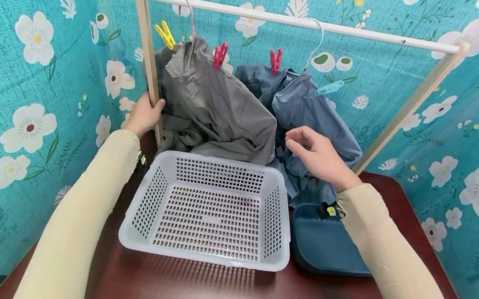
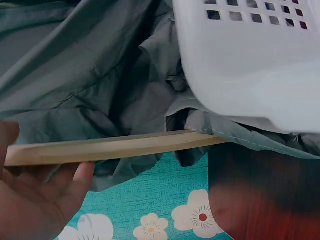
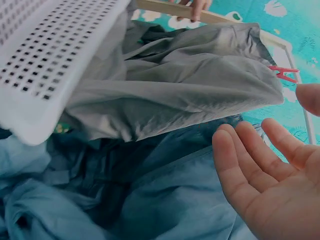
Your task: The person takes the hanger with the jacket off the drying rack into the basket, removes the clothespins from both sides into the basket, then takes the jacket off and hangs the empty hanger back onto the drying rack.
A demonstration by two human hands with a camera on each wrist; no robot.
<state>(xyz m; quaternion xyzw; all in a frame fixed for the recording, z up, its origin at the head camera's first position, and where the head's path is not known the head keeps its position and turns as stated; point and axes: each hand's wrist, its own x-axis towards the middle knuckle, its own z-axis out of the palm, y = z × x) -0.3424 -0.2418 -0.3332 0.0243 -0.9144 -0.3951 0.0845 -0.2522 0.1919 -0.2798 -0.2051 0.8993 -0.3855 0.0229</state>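
Note:
My left hand (image 1: 143, 113) grips the left wooden post (image 1: 148, 45) of a clothes rack; in the left wrist view its fingers (image 2: 82, 177) pass behind the post. A grey garment (image 1: 223, 101) hangs beside it from a pink hanger (image 1: 191, 20), with a yellow clothespin (image 1: 165, 34) and a red clothespin (image 1: 220, 55) on it. My right hand (image 1: 314, 152), fingers loosely bent and holding nothing, is in front of a blue garment (image 1: 318, 112). That garment hangs from a light-blue hanger (image 1: 319, 40), with another red clothespin (image 1: 275, 61) and a light-blue clothespin (image 1: 329, 88) on it.
A white perforated basket (image 1: 201, 257) stands on the dark red table (image 1: 182, 295) before the rack. To its right lies a dark blue tray (image 1: 336, 245), partly under my right forearm. The white bar (image 1: 263, 16) spans the top, and a flowered teal cloth (image 1: 473, 152) covers the walls.

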